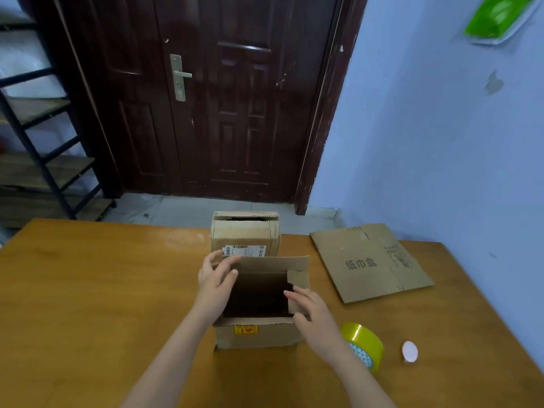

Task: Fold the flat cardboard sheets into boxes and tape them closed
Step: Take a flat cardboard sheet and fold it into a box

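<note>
A small cardboard box [259, 337] with a yellow sticker stands upright on the wooden table [88, 290], its top open and dark inside. My left hand [216, 279] rests fingers apart against the box's left flap. My right hand [312, 310] touches the upright right flap [298, 282], fingers spread. The back flap [273, 262] stands up. Behind it a second box [245, 232] with a shipping label stands upright. A flat cardboard sheet [371, 262] with printed characters lies to the right. A yellow tape roll [365, 344] stands on edge beside my right wrist.
A small white round object [409, 351] lies right of the tape. A dark wooden door [206, 98] stands beyond the table's far edge, a black ladder-like shelf [35, 148] at left, a blue wall [441, 142] close on the right.
</note>
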`<state>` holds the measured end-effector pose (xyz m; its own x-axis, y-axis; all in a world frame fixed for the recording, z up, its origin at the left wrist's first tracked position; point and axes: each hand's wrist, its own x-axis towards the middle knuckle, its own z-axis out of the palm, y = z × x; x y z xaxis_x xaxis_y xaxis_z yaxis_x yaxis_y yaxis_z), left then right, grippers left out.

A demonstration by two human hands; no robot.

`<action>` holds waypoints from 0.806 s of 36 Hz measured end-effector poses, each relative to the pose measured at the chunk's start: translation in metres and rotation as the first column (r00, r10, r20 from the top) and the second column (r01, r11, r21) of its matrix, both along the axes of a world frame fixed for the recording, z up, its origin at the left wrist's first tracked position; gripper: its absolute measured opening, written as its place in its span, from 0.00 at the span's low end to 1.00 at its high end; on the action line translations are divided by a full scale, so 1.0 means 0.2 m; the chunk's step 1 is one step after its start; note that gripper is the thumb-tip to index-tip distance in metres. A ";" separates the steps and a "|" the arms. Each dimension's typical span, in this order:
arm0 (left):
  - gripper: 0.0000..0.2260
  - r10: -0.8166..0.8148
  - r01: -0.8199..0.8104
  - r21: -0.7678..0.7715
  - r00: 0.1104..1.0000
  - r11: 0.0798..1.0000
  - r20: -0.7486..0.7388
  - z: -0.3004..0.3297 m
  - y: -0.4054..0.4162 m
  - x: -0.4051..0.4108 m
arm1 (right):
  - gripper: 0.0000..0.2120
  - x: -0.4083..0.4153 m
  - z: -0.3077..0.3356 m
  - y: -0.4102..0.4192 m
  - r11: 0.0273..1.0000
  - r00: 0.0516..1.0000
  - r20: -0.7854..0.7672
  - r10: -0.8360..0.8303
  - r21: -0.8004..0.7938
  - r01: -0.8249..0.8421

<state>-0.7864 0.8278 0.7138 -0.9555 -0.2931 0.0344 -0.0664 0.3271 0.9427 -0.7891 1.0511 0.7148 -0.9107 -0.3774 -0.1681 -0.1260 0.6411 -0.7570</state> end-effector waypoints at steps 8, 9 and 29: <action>0.16 0.089 -0.103 0.340 0.994 0.935 0.057 -0.06 -0.05 0.05 | 0.18 -0.03 -0.04 0.00 0.997 0.995 -0.070 -0.069 0.019 0.070; 0.19 0.083 -0.101 0.326 0.994 0.940 0.066 -0.08 -0.06 0.05 | 0.18 -0.04 -0.04 0.00 0.996 0.994 -0.077 -0.083 0.019 0.085; 0.15 -0.014 -0.017 0.422 0.997 0.906 0.070 -0.13 -0.05 0.10 | 0.40 -0.15 -0.13 -0.14 0.944 0.909 -0.266 -0.320 -0.170 0.283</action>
<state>-0.7668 0.8176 0.6868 -0.9503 -0.2670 -0.1599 -0.1375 -0.1010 0.9853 -0.8185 1.0236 0.6896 -0.9861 -0.0782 0.1466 -0.1645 0.5853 -0.7940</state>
